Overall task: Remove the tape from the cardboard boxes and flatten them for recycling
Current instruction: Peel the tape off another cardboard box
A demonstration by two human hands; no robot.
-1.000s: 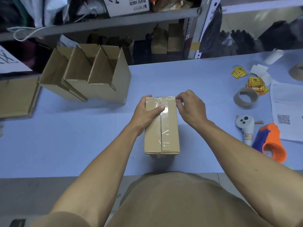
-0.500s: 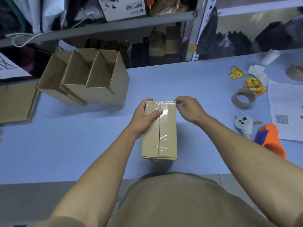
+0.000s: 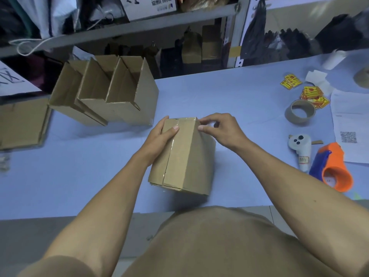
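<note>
A small closed cardboard box (image 3: 191,164) stands on the blue table, tipped so that its right side face shows. Clear tape (image 3: 169,154) runs down the seam of its top flaps. My left hand (image 3: 159,139) grips the box's far left edge, thumb pressed on the tape. My right hand (image 3: 220,129) rests at the far right corner, fingertips pinched against the edge where the tape wraps over. Whether a tape end is between those fingers is hidden.
Several opened boxes (image 3: 111,96) lean together at the back left, with flat cardboard (image 3: 22,122) at the left edge. To the right lie a tape roll core (image 3: 299,113), yellow stickers (image 3: 311,94), a white controller (image 3: 300,148), an orange-blue dispenser (image 3: 331,166) and papers (image 3: 351,124). Shelving stands behind.
The box has tilted toward the left, exposing its right side face. My right hand shifted from the top far edge to the far right corner; my left hand keeps its grip.
</note>
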